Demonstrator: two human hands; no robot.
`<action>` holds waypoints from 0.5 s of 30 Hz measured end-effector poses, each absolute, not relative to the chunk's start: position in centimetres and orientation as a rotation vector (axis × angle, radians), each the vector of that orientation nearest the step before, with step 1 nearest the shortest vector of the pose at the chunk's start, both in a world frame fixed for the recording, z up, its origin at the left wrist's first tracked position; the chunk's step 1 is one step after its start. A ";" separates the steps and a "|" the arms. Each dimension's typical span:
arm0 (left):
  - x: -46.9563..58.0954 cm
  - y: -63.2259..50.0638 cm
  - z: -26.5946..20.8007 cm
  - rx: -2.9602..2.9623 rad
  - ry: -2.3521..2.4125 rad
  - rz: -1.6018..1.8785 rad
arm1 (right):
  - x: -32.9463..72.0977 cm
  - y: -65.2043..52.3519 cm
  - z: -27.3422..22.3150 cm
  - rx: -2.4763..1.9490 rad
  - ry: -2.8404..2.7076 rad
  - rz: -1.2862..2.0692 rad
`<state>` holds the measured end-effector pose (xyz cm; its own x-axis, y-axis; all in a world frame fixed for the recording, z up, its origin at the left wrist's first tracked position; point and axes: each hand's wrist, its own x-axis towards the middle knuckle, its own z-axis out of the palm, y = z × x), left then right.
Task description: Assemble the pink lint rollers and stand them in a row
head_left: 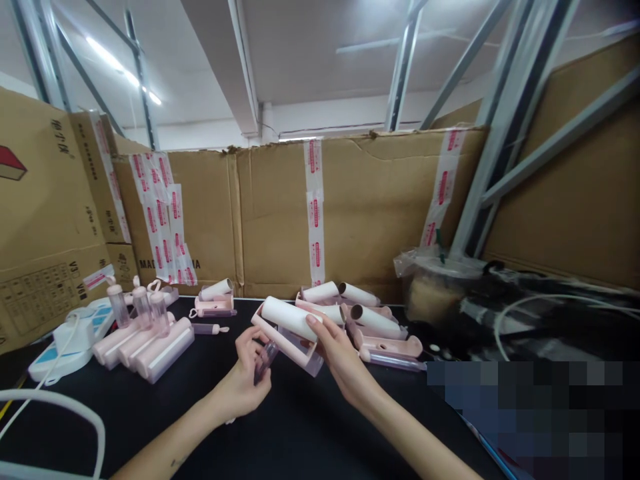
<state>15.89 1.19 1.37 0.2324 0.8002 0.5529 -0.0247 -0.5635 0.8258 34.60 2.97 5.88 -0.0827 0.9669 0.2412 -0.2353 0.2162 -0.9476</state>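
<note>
In the middle of the head view, my right hand [345, 360] grips the near right end of a white lint roll [287, 317], thumb on top. The roll lies along a pink lint roller case [280, 342], which is held tilted above the table. My left hand [250, 373] is closed, its fingers curled around a clear handle [266, 359] beside the case's left side. Its fingertips are close to the pink case; whether they press on it is hard to tell. Palm and lower fingers of the left hand hide part of the handle.
Assembled pink lint rollers [163, 350] stand grouped at left, beside a white power strip [60, 357]. Opened cases with rolls [383, 323] lie behind and right of my hands. A lidded plastic cup [435, 293] stands at right; a cardboard wall [270, 213] closes the back.
</note>
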 end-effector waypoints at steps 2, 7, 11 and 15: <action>15.8 1.1 1.4 1.760 0.704 1.438 | 34.6 2.8 6.0 -0.818 -1.197 1.268; 15.9 0.6 2.2 1.695 0.687 1.461 | 34.6 2.7 6.3 -0.795 -1.250 1.285; 16.0 0.7 3.3 1.338 0.667 1.417 | 34.4 2.9 6.1 -0.826 -1.183 1.167; 15.4 1.2 4.3 0.942 0.706 1.372 | 33.6 2.2 5.7 -0.805 -1.148 1.254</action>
<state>15.38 1.25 4.28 0.1005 0.9890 0.1088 -0.4860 -0.0466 0.8727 33.63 2.23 5.67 -0.0663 0.9757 0.2087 -0.2938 0.1808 -0.9386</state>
